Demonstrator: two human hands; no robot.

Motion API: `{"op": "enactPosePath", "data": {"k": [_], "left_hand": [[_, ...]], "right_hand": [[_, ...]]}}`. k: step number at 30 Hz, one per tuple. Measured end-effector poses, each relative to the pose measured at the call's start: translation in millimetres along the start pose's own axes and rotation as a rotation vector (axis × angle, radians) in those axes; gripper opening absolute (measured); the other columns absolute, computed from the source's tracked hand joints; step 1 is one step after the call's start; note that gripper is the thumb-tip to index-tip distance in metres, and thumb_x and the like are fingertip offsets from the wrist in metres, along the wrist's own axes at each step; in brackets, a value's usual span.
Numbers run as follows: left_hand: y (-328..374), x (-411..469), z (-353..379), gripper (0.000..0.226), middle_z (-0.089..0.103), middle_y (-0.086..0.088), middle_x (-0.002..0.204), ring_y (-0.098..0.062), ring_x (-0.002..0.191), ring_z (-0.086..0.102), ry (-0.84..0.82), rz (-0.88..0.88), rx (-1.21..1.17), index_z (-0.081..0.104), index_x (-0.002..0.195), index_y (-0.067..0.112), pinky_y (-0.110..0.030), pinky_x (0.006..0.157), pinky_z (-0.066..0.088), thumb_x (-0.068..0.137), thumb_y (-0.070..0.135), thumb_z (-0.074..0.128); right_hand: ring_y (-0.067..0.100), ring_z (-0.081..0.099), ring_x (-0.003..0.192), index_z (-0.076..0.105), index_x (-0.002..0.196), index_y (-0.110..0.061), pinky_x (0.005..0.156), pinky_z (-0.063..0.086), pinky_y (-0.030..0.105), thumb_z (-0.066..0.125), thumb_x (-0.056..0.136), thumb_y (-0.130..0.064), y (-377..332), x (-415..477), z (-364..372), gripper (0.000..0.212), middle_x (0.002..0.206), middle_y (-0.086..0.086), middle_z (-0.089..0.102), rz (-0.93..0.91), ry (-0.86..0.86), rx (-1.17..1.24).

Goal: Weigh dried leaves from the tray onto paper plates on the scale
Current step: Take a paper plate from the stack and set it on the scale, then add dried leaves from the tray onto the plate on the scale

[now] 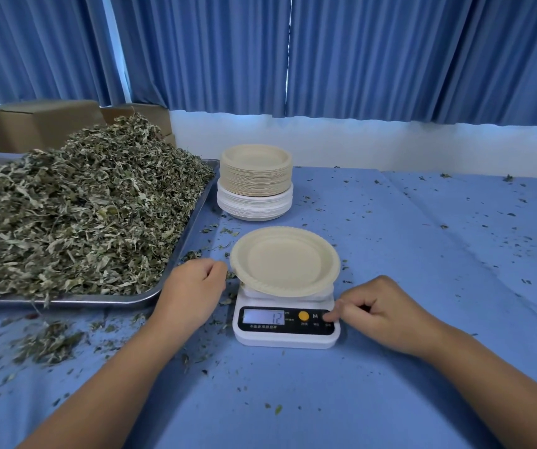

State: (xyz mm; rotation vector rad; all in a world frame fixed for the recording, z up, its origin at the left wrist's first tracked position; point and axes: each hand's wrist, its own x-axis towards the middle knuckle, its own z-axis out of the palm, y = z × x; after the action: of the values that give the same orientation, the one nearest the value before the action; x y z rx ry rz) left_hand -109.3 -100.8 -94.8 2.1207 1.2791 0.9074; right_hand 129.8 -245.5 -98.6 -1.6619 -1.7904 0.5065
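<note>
Left of the left hand: steel tray (66,300), heaped with dried leaves (82,209). They look light, brittle and loose, and crumbs already litter the blue desk (422,254). Best taken in small loose pinches from the near edge of the heap; squeezing would likely crush them.

Left hand (192,288): fingers curled, knuckles up, fingertips at the left rim of the paper plate (285,262). Cannot tell whether it pinches the rim or only sits against it.

Between the hands: plate empty, resting on the kitchen scale (286,340) and overhanging its platform. It looks thin, light and easily nudged, so steady it by the rim. Display reads 12.

Beyond the hands: stack of spare plates (255,183), beige on white.

Right hand (380,314): forefinger out, its tip pressing the rightmost button on the scale's panel, other fingers tucked under and holding nothing. Probably zeroing the scale before loading.
</note>
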Motion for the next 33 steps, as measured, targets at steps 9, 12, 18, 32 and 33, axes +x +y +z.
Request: {"op": "enactPosePath", "data": {"k": [9, 12, 18, 32, 33], "left_hand": [[1, -2, 0, 0.036, 0.038, -0.005, 0.056, -0.012, 0.049, 0.03, -0.018, 0.008, -0.019, 0.048, 0.066, -0.005, -0.027, 0.05, 0.025, 0.091, 0.019, 0.041], [2, -3, 0, 0.036, 0.038, -0.004, 0.055, -0.011, 0.048, 0.03, -0.017, 0.005, -0.015, 0.048, 0.067, -0.006, -0.027, 0.049, 0.025, 0.091, 0.019, 0.041], [-2, 2, 2, 0.036, 0.047, -0.01, 0.061, -0.015, 0.053, 0.037, 0.03, 0.019, -0.048, 0.053, 0.074, -0.007, -0.029, 0.052, 0.03, 0.093, 0.021, 0.041], [-16, 19, 11, 0.023, 0.056, 0.001, 0.082, -0.005, 0.072, 0.048, 0.056, 0.054, 0.017, 0.059, 0.091, 0.011, -0.013, 0.055, 0.034, 0.099, 0.022, 0.041], [-15, 19, 11, 0.023, 0.056, -0.001, 0.081, -0.008, 0.07, 0.048, 0.056, 0.058, 0.017, 0.058, 0.091, 0.009, -0.015, 0.053, 0.032, 0.099, 0.022, 0.041]], "right_hand": [[0.003, 0.035, 0.041, 0.049, 0.061, 0.008, 0.048, 0.024, 0.025, 0.046, 0.075, -0.042, -6, 1, -2, 0.052, 0.05, -0.009, 0.059, 0.074, 0.012, 0.002], [0.009, 0.024, 0.045, 0.065, 0.067, 0.004, 0.049, 0.023, 0.026, 0.048, 0.081, -0.03, -7, -1, -3, 0.04, 0.043, -0.016, 0.049, 0.072, 0.024, 0.043], [0.009, 0.022, 0.044, 0.07, 0.057, -0.023, 0.044, 0.022, 0.022, 0.045, 0.076, -0.025, -15, 5, -6, 0.032, 0.044, -0.004, 0.028, 0.057, 0.349, 0.107], [0.009, 0.048, 0.056, 0.066, 0.069, -0.011, 0.06, 0.045, 0.035, 0.059, 0.085, -0.029, -82, 144, 32, 0.026, 0.061, 0.003, 0.061, -0.023, 0.137, -0.232], [0.009, 0.05, 0.061, 0.068, 0.075, -0.013, 0.063, 0.042, 0.032, 0.062, 0.085, -0.028, -89, 155, 39, 0.019, 0.063, -0.001, 0.06, -0.062, 0.1, -0.222]]}}
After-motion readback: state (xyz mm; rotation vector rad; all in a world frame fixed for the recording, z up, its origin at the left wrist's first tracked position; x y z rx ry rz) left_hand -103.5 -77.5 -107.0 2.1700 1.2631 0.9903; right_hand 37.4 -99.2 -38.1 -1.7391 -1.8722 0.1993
